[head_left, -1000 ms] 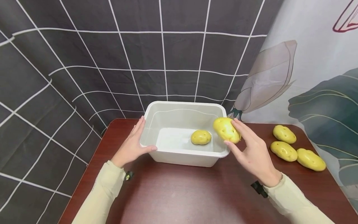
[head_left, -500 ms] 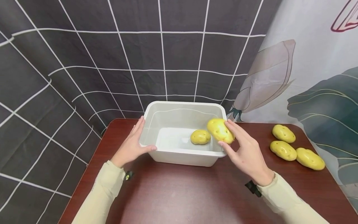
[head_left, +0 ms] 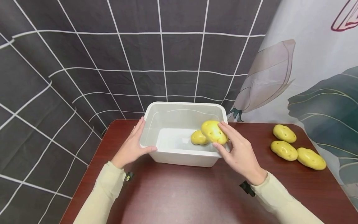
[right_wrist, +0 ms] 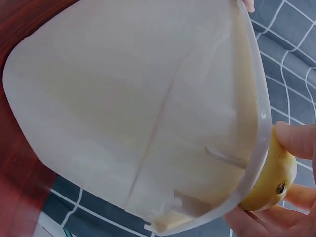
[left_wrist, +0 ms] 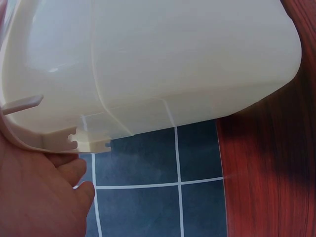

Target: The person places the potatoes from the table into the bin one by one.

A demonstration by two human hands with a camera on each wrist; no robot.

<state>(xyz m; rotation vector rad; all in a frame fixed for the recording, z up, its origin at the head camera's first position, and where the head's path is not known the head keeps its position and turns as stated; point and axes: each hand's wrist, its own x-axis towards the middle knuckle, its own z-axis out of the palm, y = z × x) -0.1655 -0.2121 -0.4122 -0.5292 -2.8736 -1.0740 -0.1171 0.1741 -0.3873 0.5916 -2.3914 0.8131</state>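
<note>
— Where is the held potato (head_left: 213, 132)?
— Over the right end of the bin (head_left: 181, 160), pinched between the thumb and fingers of my right hand (head_left: 241, 151). My left hand (head_left: 132, 146) lies against the bin's left end, fingers straight.
— What could go wrong?
— If my fingertips slip on its glossy skin, it could drop askew, knocking the potato inside (head_left: 198, 137).
— And the counts?
— Five potatoes: one gripped, one inside, three potatoes (head_left: 283, 151) on the table (head_left: 179, 193). One bin, one table.
</note>
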